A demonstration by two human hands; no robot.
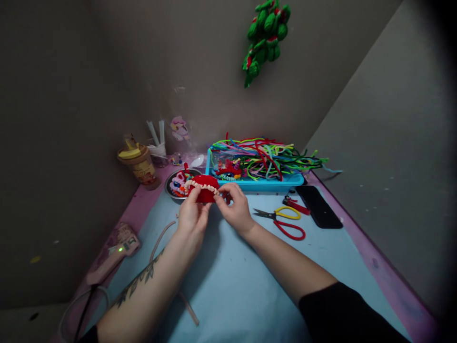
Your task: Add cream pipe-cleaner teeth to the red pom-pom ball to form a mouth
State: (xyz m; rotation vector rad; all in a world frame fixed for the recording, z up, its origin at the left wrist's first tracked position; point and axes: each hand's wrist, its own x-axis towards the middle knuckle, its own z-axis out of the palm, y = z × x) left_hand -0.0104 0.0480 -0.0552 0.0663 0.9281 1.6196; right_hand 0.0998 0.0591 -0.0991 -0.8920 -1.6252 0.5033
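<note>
A small red fuzzy piece (204,188) edged with a row of pale beads is held above the light blue table mat (243,286). My left hand (191,216) grips its left underside with closed fingers. My right hand (233,207) pinches its right end between thumb and fingertips. Both hands sit just in front of a round dish (175,185) of small coloured bits.
A blue tray (257,181) heaped with coloured pipe cleaners stands behind the hands. Scissors (282,220) with yellow and red handles, a red tool (295,205) and a black phone (318,206) lie at right. A pink glue gun (114,252) and a lidded cup (139,164) are at left. Green decoration (266,35) hangs on the wall.
</note>
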